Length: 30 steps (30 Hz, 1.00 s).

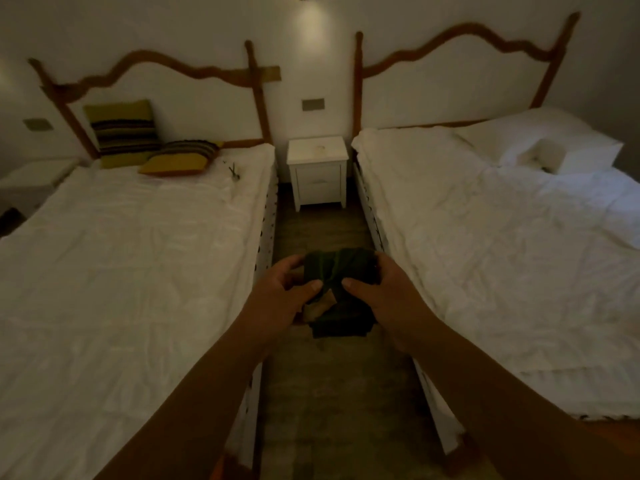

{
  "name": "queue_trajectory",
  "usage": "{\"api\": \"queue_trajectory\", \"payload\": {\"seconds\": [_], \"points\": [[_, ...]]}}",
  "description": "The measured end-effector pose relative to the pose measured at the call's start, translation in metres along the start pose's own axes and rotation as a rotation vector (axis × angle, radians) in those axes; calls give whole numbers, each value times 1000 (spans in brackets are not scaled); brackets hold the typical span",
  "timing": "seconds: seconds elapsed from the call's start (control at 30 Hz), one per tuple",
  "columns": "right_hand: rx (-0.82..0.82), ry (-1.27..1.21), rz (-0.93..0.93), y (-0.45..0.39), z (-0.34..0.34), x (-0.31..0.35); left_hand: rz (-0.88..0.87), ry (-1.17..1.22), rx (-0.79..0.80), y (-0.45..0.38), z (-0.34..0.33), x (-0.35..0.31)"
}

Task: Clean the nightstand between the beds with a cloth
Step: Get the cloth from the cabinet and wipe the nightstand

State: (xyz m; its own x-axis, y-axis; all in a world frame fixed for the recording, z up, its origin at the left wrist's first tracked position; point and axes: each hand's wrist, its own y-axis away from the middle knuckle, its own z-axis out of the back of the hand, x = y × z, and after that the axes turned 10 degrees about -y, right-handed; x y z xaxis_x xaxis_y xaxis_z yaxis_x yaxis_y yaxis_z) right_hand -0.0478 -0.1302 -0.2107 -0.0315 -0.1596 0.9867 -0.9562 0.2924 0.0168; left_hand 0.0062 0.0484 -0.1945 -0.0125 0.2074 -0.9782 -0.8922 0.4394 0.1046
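A dark green cloth (pixel 337 271) is bunched up in front of me, above the floor between the two beds. My left hand (pixel 277 292) grips its left side with the thumb on top. My right hand (pixel 384 292) grips its right side the same way. A white nightstand (pixel 317 150) with two drawers stands far ahead against the wall, between the headboards. Its top looks bare apart from a faint mark. Both hands are well short of it.
A bed with white sheets (pixel 138 254) lies on the left, with two striped yellow cushions (pixel 124 133) at its head. Another white bed (pixel 502 237) with a pillow lies on the right. A narrow strip of wooden floor (pixel 322 230) runs between them. A second nightstand (pixel 31 178) stands far left.
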Motion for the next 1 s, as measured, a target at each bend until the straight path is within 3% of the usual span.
{"api": "queue_trajectory", "payload": {"seconds": [0.27,0.73,1.0], "points": [[8,14,-22,-139,22,7,-20,-1,9,-137,4,-17],[-24,90,-68,-461,-22,-5,54,-22,10,-452,105,-19],[-14,117,-106,-623,-5,-28,108,-26,-25,-611,116,-5]]}}
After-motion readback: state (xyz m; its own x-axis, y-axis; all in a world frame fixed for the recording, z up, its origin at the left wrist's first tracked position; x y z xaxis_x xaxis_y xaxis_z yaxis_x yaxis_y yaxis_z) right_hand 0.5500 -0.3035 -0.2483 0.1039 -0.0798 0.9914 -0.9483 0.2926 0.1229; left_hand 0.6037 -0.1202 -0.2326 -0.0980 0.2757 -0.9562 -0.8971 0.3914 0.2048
